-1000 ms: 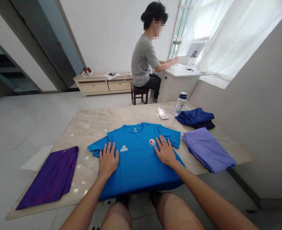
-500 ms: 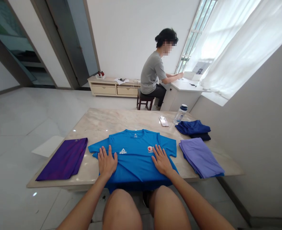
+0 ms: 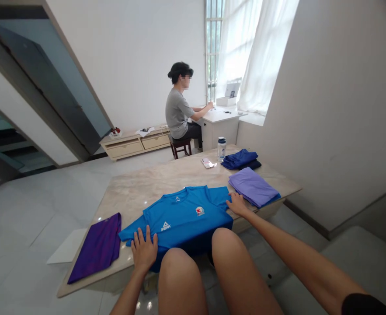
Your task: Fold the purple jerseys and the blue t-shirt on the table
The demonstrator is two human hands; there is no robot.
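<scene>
- Firstly, at the far left, the folded purple cloth (image 3: pixel 96 251) lies flat on the tabletop (image 3: pixel 127 183), just beside the shirt's left-hand sleeve; any sideways tug there should be short, so that the two do not rub.
- Next, the left hand (image 3: pixel 145 248) rests on the blue shirt with its fingers spread. A broad, light palm seems best here, since thin cloth like this probably slides and wrinkles under a hard push.
- In the middle, the blue shirt (image 3: pixel 182 214) lies front up, collar away from the person, its lower part hanging over the near edge towards the knees (image 3: pixel 182 271). That overhang could drag the cloth down, so a steadying hand would help.
- Behind it, the phone (image 3: pixel 207 163) and the bottle (image 3: pixel 221 148) stand well apart from the shirt.
- To the right, the right hand (image 3: pixel 238 204) is at the other sleeve's edge, fingers bent; whether they pinch the hem I cannot tell. A gentle outward pull should suffice.
- Farthest right, the lavender cloth (image 3: pixel 253 186) is near that hand; the wrist had better clear it.
</scene>
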